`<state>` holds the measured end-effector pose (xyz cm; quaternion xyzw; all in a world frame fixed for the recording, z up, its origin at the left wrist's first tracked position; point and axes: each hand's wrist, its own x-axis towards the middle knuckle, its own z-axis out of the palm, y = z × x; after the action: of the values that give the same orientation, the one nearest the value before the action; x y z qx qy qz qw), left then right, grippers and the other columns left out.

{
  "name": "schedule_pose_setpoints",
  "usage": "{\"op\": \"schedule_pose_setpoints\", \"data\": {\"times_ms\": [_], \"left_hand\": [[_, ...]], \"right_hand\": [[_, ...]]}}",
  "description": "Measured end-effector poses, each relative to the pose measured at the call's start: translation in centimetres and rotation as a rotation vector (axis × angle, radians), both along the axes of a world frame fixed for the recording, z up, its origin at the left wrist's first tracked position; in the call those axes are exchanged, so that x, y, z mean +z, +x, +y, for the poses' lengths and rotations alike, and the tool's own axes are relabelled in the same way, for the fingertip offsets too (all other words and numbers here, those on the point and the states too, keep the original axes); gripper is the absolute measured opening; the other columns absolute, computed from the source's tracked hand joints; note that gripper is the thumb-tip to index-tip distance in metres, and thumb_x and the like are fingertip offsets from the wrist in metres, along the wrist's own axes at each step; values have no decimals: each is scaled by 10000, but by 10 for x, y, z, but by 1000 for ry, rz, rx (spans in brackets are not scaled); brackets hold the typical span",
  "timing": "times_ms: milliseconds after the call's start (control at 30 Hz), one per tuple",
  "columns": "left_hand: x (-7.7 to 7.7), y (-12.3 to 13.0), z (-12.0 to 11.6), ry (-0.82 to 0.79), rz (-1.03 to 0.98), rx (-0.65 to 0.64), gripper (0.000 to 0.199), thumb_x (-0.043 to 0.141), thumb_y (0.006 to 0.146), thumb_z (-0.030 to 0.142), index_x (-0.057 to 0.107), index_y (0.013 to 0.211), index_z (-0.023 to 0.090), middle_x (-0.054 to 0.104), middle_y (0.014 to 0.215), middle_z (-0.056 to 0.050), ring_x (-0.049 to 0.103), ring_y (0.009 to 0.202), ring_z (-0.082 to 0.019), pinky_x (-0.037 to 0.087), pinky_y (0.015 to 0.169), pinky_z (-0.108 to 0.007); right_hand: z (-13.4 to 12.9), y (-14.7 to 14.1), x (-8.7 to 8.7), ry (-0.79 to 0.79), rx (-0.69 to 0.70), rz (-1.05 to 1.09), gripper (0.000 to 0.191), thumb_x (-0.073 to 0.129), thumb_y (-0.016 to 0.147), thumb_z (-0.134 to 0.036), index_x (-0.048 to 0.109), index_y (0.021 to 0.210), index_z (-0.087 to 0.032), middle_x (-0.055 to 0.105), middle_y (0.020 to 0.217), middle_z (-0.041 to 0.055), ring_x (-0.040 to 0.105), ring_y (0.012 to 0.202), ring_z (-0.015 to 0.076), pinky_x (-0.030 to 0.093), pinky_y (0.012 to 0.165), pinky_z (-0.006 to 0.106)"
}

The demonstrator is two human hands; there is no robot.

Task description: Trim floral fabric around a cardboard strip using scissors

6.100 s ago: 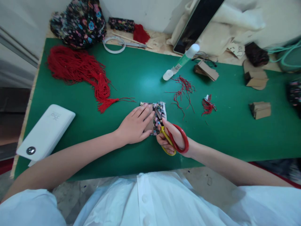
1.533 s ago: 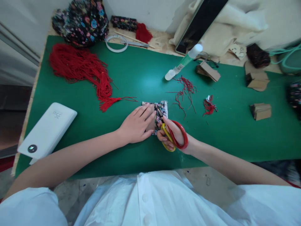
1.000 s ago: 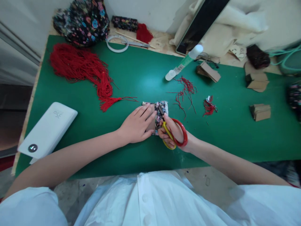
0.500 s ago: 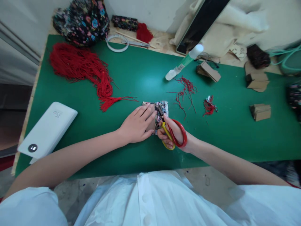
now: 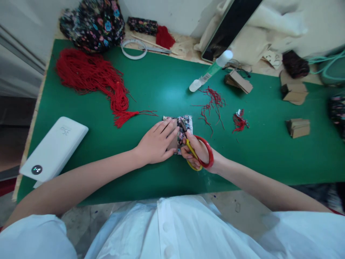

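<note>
My left hand (image 5: 157, 142) lies flat with fingers spread over a piece of brown cardboard (image 5: 173, 142), which rests on a small floral fabric piece (image 5: 181, 135) with a frayed white right edge. A pair of scissors (image 5: 192, 153) with red and yellow handles is gripped in my right hand (image 5: 194, 149). Their dark blades lie over the fabric, just right of my left fingertips. Whether the blades touch the cloth is hard to tell. Part of the cardboard and fabric is hidden under my left hand.
Red tassel cords (image 5: 91, 73) and a white power bank (image 5: 55, 149) lie on the left of the green table (image 5: 151, 183). Beyond my hands are a glue stick (image 5: 211, 71), red thread scraps (image 5: 214, 100) and a tape roll (image 5: 134, 49). Folded cardboard pieces (image 5: 298, 128) sit to the right.
My left hand stays in place on the cardboard. The scissors' handles have shifted very slightly in my right hand; the blades remain over the fabric.
</note>
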<state>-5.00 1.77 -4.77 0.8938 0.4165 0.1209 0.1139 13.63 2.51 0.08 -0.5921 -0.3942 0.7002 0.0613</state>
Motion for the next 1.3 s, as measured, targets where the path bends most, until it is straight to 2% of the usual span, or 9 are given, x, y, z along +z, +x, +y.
{"op": "schedule_pose_setpoints", "data": {"times_ms": [200, 400, 567, 800, 967, 1100, 1200, 1267, 1300], "left_hand": [[0, 1, 0, 2, 5, 2, 699, 549, 952, 477, 438, 1499, 57, 378, 1590, -223, 344, 1485, -355, 270, 1218, -484], [0, 0, 0, 6, 11, 1, 701, 546, 953, 481, 438, 1501, 56, 378, 1591, -222, 349, 1483, -357, 275, 1214, -475], [0, 0, 0, 5, 3, 0, 695, 541, 955, 471, 433, 1501, 55, 378, 1591, -221, 343, 1485, -359, 264, 1217, -481], [1, 0, -1, -7, -10, -1, 694, 543, 955, 462, 430, 1501, 48, 367, 1594, -232, 334, 1488, -366, 263, 1217, -495], [1, 0, 0, -1, -1, -5, 685, 531, 962, 460, 433, 1499, 47, 375, 1589, -231, 339, 1484, -368, 269, 1213, -495], [2, 0, 0, -4, 8, 1, 686, 530, 963, 474, 439, 1496, 53, 372, 1592, -224, 335, 1486, -359, 267, 1216, -487], [2, -1, 0, -6, 16, 1, 693, 535, 960, 476, 432, 1504, 60, 368, 1595, -222, 333, 1487, -357, 270, 1215, -484], [3, -1, -1, -10, 24, 0, 696, 534, 960, 476, 421, 1513, 67, 356, 1602, -220, 330, 1488, -357, 268, 1214, -487], [3, -1, -1, -13, 30, 0, 698, 531, 962, 476, 414, 1518, 71, 349, 1606, -220, 328, 1489, -357, 266, 1215, -489]], "right_hand": [[2, 1, 0, -28, -23, 39, 680, 509, 700, -905, 360, 730, -242, 367, 434, -103, 254, 276, 51, 267, 261, 183], [9, 2, 2, -188, 1, 105, 704, 397, 740, -925, 344, 632, -231, 386, 431, -68, 271, 275, 52, 305, 281, 202], [12, 0, 7, -200, 35, 85, 712, 338, 799, -899, 354, 555, -230, 318, 382, -63, 267, 276, 58, 294, 289, 203], [14, 5, 2, -83, 44, 74, 693, 409, 757, -913, 373, 638, -231, 417, 436, -67, 275, 271, 55, 304, 273, 200], [20, 8, -1, 47, 96, 31, 666, 440, 769, -891, 377, 665, -236, 400, 393, -77, 269, 249, 59, 283, 255, 195], [30, 9, 0, 57, 78, 61, 616, 460, 800, -848, 365, 716, -245, 416, 389, -83, 258, 243, 66, 255, 258, 198], [37, 15, 2, 56, 132, 24, 616, 415, 798, -862, 381, 740, -250, 435, 391, -70, 274, 239, 84, 228, 266, 221], [40, 22, 5, 156, 203, -59, 597, 420, 805, -846, 395, 762, -251, 464, 422, -59, 315, 253, 100, 226, 292, 236], [41, 25, 7, 257, 252, -123, 564, 457, 815, -812, 401, 778, -252, 474, 443, -58, 343, 273, 108, 233, 317, 239]]}}
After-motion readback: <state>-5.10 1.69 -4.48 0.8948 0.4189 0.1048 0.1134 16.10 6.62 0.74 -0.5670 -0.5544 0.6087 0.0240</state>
